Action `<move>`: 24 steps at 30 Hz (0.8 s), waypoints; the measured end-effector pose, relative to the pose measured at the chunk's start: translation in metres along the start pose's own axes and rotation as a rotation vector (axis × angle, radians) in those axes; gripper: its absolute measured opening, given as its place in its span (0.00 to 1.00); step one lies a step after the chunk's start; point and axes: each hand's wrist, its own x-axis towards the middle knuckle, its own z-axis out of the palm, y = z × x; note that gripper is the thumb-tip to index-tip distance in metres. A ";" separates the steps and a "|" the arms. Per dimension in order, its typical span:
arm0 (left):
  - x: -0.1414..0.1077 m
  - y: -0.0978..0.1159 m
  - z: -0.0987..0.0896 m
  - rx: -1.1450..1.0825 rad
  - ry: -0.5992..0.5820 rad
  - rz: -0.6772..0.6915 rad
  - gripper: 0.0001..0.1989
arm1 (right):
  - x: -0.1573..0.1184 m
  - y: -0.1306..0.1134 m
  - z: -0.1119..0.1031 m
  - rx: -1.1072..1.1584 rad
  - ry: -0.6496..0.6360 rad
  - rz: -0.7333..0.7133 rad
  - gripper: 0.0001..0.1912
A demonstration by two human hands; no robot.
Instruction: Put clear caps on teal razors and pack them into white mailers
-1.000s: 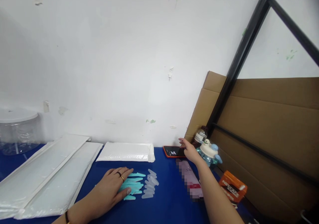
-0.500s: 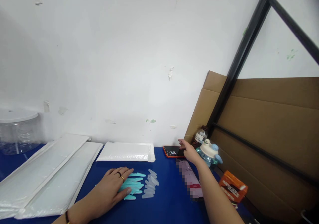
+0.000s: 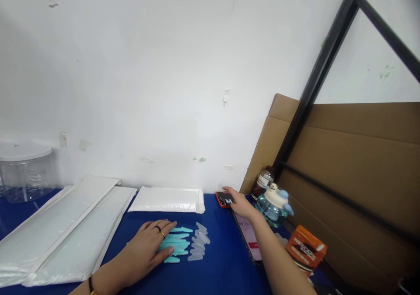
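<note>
Turquoise pieces (image 3: 180, 239), slim and seemingly of plastic, lie in a small pile on the blue surface (image 3: 226, 268), and the left hand (image 3: 152, 242) rests over their left part with the palm down. From where I stand, this hand looks flat and open, its fingers stretched and the thumb a little apart; whether something is pinched under the palm, I cannot tell. Most of the pieces point sideways, so their long axis goes out from the hand toward the translucent pieces (image 3: 198, 242), which lie just beside them on the right. The right hand (image 3: 241, 205) is farther from the pile, reaching forward to the orange-edged phone (image 3: 222, 199) near the wall (image 3: 164, 89). It is half open, with the fingers extended above the right part of the phone, and I see nothing held in it; if a fingertip touches the glass, I cannot say. This phone lies flat, ahead and slightly left of the right hand, and its long axis seems to follow the wall, although part is hidden. Of the two hands, the right one is clearly nearer to it. Below the right wrist, the pink-screened phone (image 3: 248, 233) lies slanted, its length running toward the person.
</note>
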 end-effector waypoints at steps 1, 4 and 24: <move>0.000 0.000 0.000 0.001 0.001 0.005 0.26 | 0.000 0.001 -0.001 -0.012 -0.006 0.021 0.38; 0.000 0.000 -0.001 0.009 0.007 0.012 0.26 | -0.002 0.012 -0.009 -0.051 0.015 0.118 0.37; 0.000 0.000 0.002 0.026 0.027 0.007 0.26 | -0.006 0.053 -0.008 -0.089 0.142 0.380 0.40</move>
